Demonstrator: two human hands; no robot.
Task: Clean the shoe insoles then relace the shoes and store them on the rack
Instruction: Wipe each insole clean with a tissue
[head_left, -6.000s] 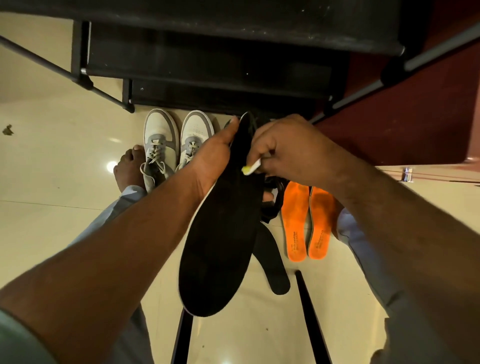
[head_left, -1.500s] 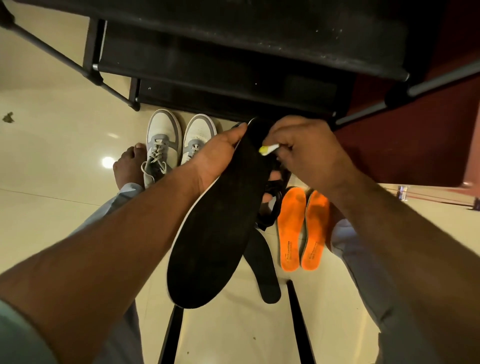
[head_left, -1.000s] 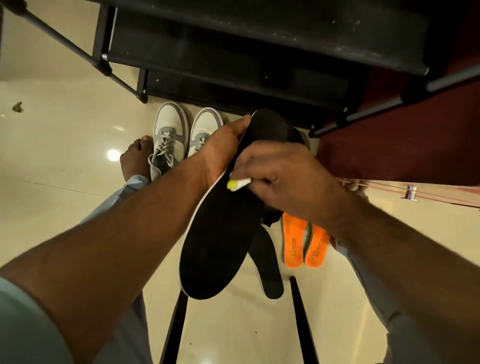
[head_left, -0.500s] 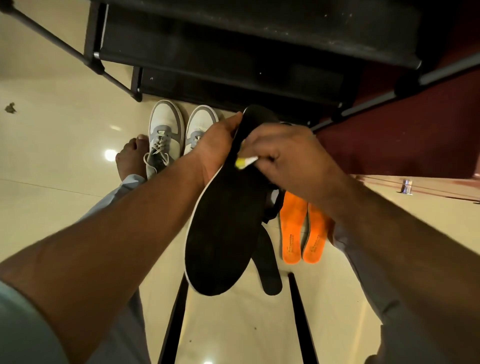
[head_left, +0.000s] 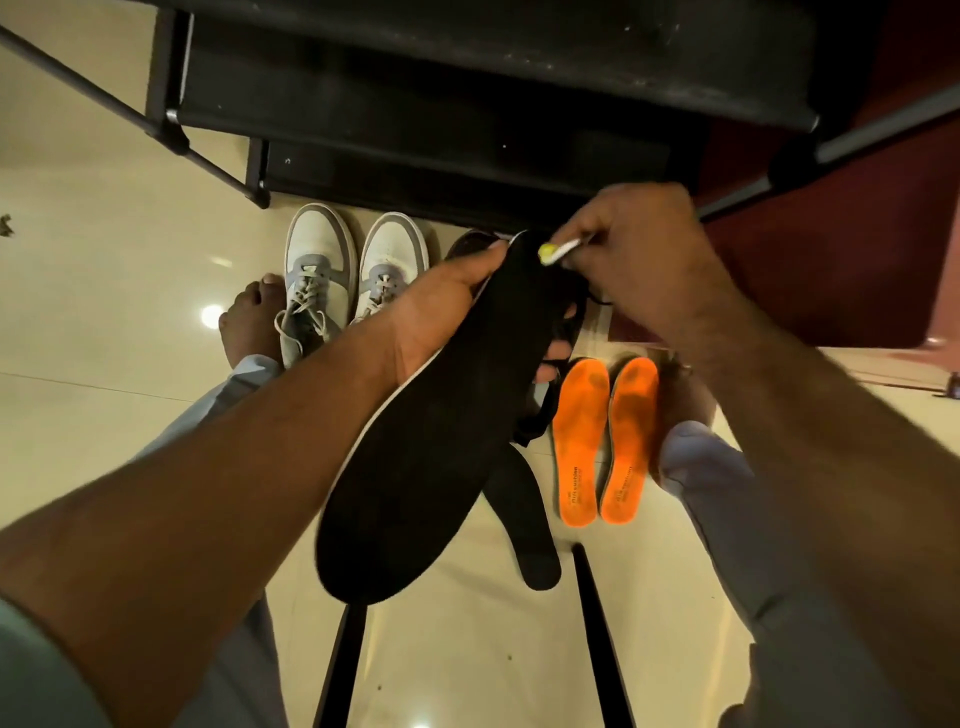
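My left hand grips a long black insole near its upper end, its heel hanging down toward me. My right hand holds a small brush with a white and yellow handle at the insole's top tip. A second black insole lies on the floor beneath. Two orange insoles lie side by side to its right. A pair of white and grey laced sneakers stands in front of the black shoe rack. A black shoe is mostly hidden behind the held insole.
My bare left foot rests beside the sneakers. Two black chair legs run along the glossy cream floor below. A dark red wall panel is at the right, with a small object on the floor at the far right.
My right hand has moved the brush up along the insole to its top tip, after a stroke lower down a second ago. The left hand keeps its hold.
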